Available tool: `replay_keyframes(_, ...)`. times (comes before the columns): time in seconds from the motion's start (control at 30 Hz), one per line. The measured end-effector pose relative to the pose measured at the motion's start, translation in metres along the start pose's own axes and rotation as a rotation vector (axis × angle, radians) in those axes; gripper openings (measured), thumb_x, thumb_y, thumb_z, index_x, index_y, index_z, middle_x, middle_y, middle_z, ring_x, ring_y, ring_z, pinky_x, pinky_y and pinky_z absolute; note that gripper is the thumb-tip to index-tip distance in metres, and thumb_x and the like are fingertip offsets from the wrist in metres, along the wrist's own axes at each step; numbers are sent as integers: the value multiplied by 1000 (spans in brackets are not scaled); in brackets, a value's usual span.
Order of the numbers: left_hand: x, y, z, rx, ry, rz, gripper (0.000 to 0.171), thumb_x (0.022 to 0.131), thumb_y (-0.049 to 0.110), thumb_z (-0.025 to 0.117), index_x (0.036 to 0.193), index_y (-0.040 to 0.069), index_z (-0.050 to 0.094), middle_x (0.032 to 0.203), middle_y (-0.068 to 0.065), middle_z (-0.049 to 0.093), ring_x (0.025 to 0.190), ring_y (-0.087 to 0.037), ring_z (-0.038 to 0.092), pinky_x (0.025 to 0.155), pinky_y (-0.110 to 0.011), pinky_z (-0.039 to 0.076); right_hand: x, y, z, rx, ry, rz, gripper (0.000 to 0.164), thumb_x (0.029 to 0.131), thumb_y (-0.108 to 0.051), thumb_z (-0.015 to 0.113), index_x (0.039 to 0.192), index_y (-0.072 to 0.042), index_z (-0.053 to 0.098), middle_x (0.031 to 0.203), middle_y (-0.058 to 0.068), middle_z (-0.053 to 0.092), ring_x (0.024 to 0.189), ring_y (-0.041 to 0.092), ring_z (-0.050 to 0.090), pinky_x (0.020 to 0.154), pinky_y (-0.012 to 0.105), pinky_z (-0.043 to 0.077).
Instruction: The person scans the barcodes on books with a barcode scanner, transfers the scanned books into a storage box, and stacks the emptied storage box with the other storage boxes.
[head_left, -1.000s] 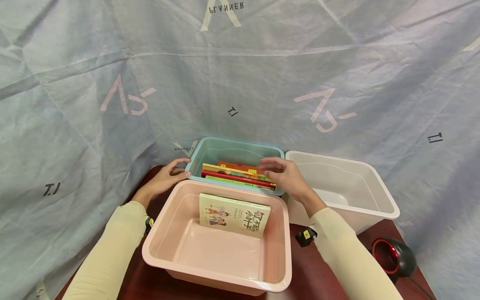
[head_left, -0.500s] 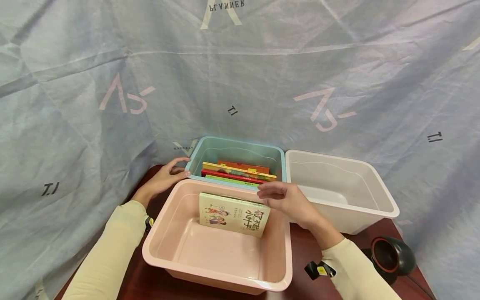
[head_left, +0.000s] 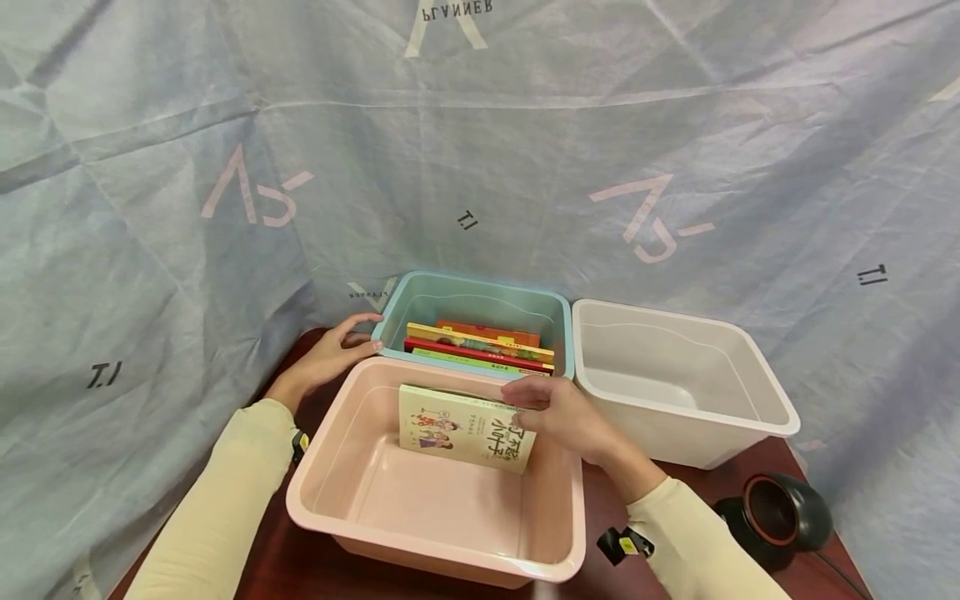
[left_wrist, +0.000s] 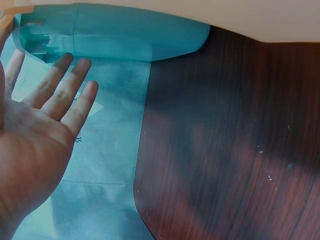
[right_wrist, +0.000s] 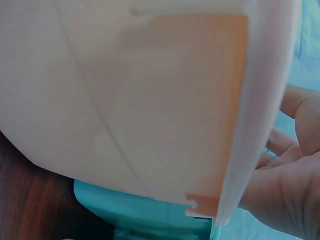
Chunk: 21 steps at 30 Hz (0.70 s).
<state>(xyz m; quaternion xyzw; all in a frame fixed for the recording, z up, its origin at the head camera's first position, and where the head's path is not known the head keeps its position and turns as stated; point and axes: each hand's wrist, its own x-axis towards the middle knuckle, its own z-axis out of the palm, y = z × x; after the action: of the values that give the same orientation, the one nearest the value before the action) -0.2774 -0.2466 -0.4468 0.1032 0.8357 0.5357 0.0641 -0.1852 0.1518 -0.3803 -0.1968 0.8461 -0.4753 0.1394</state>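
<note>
A cream paperback book (head_left: 457, 429) with cartoon figures and Chinese lettering leans on its long edge against the far wall of the pink bin (head_left: 322, 521). My right hand (head_left: 558, 417) hovers at the book's upper right end, thumb in front of its cover and fingertips right at the top edge. In the right wrist view the pink bin's side hides part of this hand. At the left end of the teal bin (head_left: 567, 325), my left hand (head_left: 326, 354) touches the rim with thumb and fingertips. The left wrist view shows its fingers (left_wrist: 67, 90) straight and spread.
Several thin books (head_left: 480, 350) with yellow, red, green and orange covers stand in the teal bin. A white bin (head_left: 772, 396) is at its right. A black, round-mouthed device (head_left: 787, 512) with a cable sits at the table's right edge. Grey-blue cloth (head_left: 480, 167) hangs behind.
My right hand has moved from above the teal bin's books down toward me to the cream book. The left hand stays at the teal rim. The red glow in the black device is gone.
</note>
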Motion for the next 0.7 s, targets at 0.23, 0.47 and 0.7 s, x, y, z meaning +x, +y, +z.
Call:
replay_keyframes(0.23,0,2,1,-18,0,-8,64,102,37,66,158,24,38,154,-25,50,146,-41,47,112,-61,45,8,4,3,-14,-39,-27,40,94,1,68,134,3,65,133,22,69,128,37,65,101,42,57)
replay_keyframes(0.47,0,2,1,-17,-7,-7,64,103,36,64,160,24,36,156,-25,48,147,-41,45,113,-61,43,14,6,6,-3,-58,1,42,92,4,66,134,2,66,133,22,69,126,36,66,97,40,59)
replay_keyframes(0.7,-1,2,2,-21,-13,-6,67,103,40,64,160,25,34,157,-25,46,148,-41,43,114,-63,41,20,9,11,-56,-70,0,40,92,2,66,132,0,67,131,19,70,127,35,66,100,42,58)
